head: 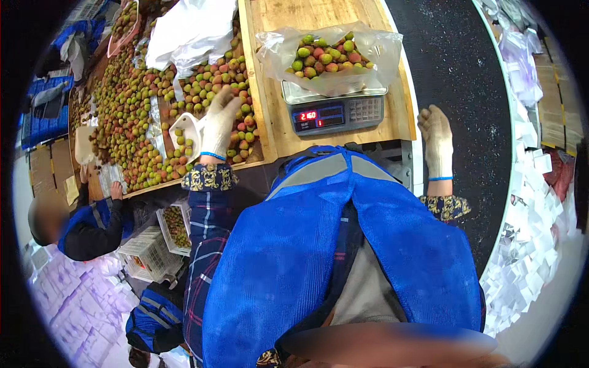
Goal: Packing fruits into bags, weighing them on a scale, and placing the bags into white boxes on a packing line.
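My left hand (pixel 218 120), in a white knit glove with a blue cuff, is over the lychees at the table's near right corner. Its visible finger and thumb are apart. Beside it, partly covered by the hand, lies a white plastic scoop (pixel 199 133) with several lychees in it. Whether hidden fingers touch the scoop is unclear. My right hand (pixel 436 140), gloved alike, hovers over or rests at the belt's left edge, fingers loosely bent around nothing. Between the hands, a digital scale (pixel 338 117) with lit red digits bears an open clear plastic bag (pixel 271 48) of lychees (pixel 326 59).
A wooden board (pixel 313 11) supports the scale. White plastic bags (pixel 191 32) lie on the lychee pile (pixel 133 124). The black conveyor belt (pixel 478 138) runs along the right. Another person (pixel 92 230) works at the left. Crates (pixel 149 253) stand below the table.
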Available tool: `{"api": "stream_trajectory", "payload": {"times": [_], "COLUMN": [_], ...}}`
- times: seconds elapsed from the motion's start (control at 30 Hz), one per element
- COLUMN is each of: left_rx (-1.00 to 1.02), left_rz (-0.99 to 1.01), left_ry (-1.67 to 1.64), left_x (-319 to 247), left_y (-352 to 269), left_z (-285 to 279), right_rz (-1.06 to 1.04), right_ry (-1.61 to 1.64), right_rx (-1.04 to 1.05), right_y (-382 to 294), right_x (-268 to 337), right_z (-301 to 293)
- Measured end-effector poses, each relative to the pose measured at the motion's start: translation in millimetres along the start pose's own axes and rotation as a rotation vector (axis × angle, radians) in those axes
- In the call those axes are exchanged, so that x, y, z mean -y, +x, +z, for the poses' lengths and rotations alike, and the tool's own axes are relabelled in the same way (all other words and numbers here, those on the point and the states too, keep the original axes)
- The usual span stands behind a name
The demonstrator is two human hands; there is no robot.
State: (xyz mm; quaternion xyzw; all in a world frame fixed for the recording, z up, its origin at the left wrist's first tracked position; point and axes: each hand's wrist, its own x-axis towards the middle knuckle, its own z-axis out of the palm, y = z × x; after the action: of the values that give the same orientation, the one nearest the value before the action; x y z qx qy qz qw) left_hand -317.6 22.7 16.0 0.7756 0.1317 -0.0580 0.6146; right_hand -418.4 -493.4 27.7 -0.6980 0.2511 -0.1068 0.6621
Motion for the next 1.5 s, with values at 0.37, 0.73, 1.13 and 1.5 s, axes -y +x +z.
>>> {"api": "stream_trajectory", "payload": {"times": [0.37,0.73,1.13,1.5], "left_rx": [-0.074,-0.092,0.038,0.132], "left_rz": [0.043,0.305,0.131,0.046], "left_ry": [0.513,1.057,1.11,1.176], "left_x": [58.9,126.7,111.2,100.4], "left_y": [15.3,11.6,23.0,27.8], "left_z": [8.4,-0.8,6.3,5.9], "right_rz": [0.068,0.085,0.112,0.119], "right_ry": [-0.085,-0.246,-0.247,-0.263], "right_rx": [0.004,0.042,0.074,0.084], "right_y": [-21.3,-26.8,-30.2,-40.0], "right_x": [-5.1,-5.5,-18.6,-16.1], "right_z": [-21.3,-8.1,0.3,5.6]}}
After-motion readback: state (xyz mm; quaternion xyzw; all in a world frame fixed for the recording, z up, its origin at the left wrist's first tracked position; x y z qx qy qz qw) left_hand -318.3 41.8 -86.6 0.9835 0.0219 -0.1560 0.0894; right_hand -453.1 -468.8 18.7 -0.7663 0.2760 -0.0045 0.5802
